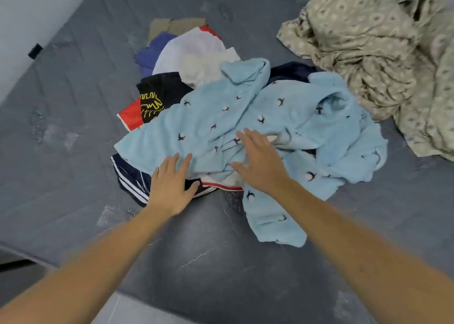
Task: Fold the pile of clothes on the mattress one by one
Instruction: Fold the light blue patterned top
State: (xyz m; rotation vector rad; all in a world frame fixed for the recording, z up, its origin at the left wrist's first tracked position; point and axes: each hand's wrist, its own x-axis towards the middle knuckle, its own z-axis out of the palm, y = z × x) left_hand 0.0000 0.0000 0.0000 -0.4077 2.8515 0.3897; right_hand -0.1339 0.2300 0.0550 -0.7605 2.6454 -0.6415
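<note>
On the grey mattress (73,107), a pile of clothes (196,82) lies near the middle, and a light blue shirt (221,117) with small dark bird marks is spread over the pile's near side. Both hands reach onto that shirt. The left hand (170,184) lies flat at the shirt's near left edge, fingers straight and spread, its palm partly over dark striped shorts (131,179) that stick out from under the shirt. The right hand (260,162) rests on the shirt's middle, fingers straight and slightly spread, holding nothing. One sleeve of the shirt trails toward the person, just right of the right wrist. Behind the shirt, the pile shows a black garment with yellow print (157,97), a red piece, a white one and a blue one. Right of the shirt and farther back, a crumpled patterned beige sheet (373,53) lies on the mattress.
</note>
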